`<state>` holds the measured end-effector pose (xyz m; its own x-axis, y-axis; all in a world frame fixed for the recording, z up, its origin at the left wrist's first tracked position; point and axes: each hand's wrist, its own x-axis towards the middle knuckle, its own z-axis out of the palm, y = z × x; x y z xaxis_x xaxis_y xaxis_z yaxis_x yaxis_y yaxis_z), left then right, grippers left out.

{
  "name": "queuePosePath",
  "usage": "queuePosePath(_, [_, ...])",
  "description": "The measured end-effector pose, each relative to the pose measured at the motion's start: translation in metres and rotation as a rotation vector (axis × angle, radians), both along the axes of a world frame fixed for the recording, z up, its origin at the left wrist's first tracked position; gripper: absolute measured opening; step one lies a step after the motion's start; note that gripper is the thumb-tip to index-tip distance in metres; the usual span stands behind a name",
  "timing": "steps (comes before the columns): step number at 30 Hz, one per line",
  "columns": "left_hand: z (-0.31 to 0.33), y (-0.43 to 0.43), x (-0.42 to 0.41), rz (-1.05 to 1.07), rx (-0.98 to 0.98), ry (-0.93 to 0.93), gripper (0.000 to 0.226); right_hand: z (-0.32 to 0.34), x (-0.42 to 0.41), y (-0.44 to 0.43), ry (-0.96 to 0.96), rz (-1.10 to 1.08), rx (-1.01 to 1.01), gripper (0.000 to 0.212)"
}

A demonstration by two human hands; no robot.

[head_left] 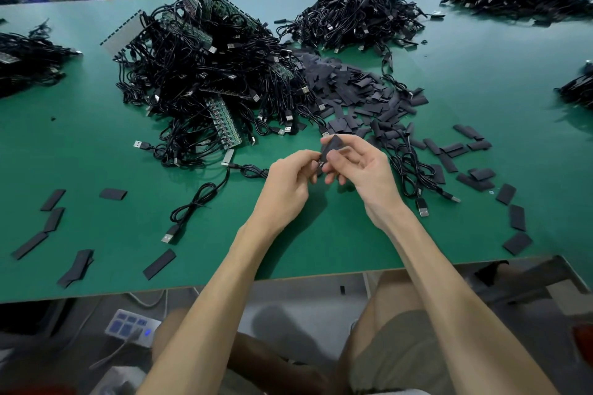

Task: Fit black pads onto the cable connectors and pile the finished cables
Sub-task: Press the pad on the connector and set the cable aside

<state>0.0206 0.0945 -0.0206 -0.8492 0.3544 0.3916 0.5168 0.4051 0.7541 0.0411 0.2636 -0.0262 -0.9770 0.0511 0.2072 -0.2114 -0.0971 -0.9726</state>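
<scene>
Two hands meeting just above the green table [96, 151], near its front edge. Right hand [362, 167] pinching one black pad [332, 146] between thumb and fingertips, remaining fingers loosely spread. Pad flat, matte, dark charcoal, oblong, tilted with its upper end pointing away from the body; lower end touching the cable connector [320, 164]. Connector small, showing a metallic glint, mostly hidden by fingers, pinched in the curled fingertips of the left hand [288, 183]. Whether the pad is already over the connector: cannot tell. Black cable [252, 170] lying in loose loops on the table just left of the left hand. Behind the hands, large tangled heap of cables [205, 74], black with silver plugs and green circuit strips mixed in. Just right of it, heap of loose pads [359, 90], the same charcoal oblongs, spilling toward the right hand. Further back, second cable pile [356, 19]. Scattered single pads [113, 193] lying flat on the table to left and right.
</scene>
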Motion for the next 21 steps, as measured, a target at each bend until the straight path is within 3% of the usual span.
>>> queuePosePath(10, [0.0055, -0.003, -0.0009, 0.033, 0.346, -0.23, 0.007, -0.0024, -0.0006, -0.0026, -0.063, -0.039, 0.046, 0.013])
queuePosePath(21, [0.0043, -0.0043, -0.0011, 0.091, 0.273, -0.129, 0.008, 0.0002, -0.0009, -0.0035, -0.078, -0.165, -0.135, 0.006])
